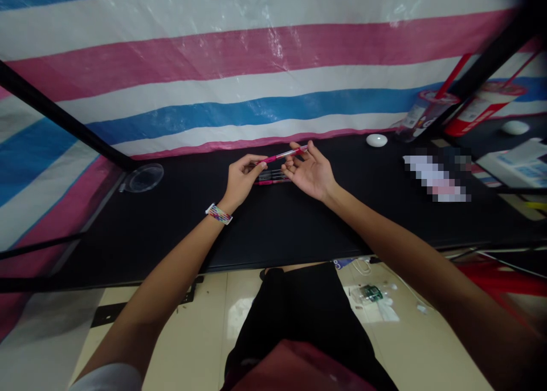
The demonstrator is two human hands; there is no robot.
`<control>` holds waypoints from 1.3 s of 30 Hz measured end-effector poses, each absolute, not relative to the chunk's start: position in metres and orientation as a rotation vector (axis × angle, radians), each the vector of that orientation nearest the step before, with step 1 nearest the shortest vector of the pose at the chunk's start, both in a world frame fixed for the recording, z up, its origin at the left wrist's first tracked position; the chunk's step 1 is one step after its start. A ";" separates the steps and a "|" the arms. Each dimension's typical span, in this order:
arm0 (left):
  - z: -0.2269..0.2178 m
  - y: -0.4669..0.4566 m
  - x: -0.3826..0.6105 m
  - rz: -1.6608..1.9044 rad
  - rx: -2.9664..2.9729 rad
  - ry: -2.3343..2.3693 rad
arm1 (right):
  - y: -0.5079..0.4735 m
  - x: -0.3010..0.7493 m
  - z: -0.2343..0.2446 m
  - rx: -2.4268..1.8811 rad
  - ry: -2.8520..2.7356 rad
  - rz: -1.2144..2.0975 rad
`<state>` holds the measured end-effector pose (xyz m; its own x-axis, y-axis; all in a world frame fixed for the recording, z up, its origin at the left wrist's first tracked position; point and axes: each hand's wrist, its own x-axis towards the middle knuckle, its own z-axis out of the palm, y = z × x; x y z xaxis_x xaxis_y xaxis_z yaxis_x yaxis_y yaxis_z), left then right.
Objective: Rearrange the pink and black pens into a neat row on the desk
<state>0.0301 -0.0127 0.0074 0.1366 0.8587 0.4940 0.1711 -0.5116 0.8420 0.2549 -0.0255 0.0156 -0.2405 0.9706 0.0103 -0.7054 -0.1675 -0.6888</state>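
Observation:
A slim pen (282,154) with pink ends and a clear barrel is held up over the black table. My left hand (241,180) pinches its lower left end between thumb and fingers. At the pen's upper right end, my right hand (314,174) has its thumb and forefinger on it, palm turned up and the other fingers loosely curled. Directly beneath, several more pens (280,177) lie side by side on the table, dark and pink, partly covered by both hands.
The black table (171,225) stands against a striped plastic sheet (222,77). A clear round lid (146,178) lies at left. On the right are a white egg-shaped object (376,141), a drink cup with red straw (427,114), a red and white cup (478,111) and a blurred-out item (436,177).

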 end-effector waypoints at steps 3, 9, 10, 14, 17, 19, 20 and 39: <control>0.008 -0.012 0.029 1.424 1.788 0.959 | -0.024 0.255 0.015 -0.529 -0.670 1.707; 0.011 -0.013 0.028 1.411 1.778 0.945 | -0.025 0.252 0.012 -0.517 -0.694 1.717; 0.011 -0.013 0.027 1.409 1.781 0.952 | -0.026 0.252 0.013 -0.532 -0.714 1.708; 0.013 -0.012 0.024 1.438 1.784 0.994 | -0.026 0.258 0.021 -0.627 -0.863 1.663; 0.012 -0.010 0.022 1.479 1.795 1.027 | -0.022 0.264 0.019 -0.747 -1.006 1.523; 0.011 -0.007 0.021 1.482 1.823 1.050 | -0.017 0.267 0.013 -0.836 -1.098 1.352; 0.010 -0.006 0.020 1.475 1.840 1.061 | -0.013 0.268 0.009 -0.874 -1.138 1.266; -0.007 0.013 0.007 1.155 2.124 1.398 | 0.011 0.288 -0.023 -1.241 -1.991 0.304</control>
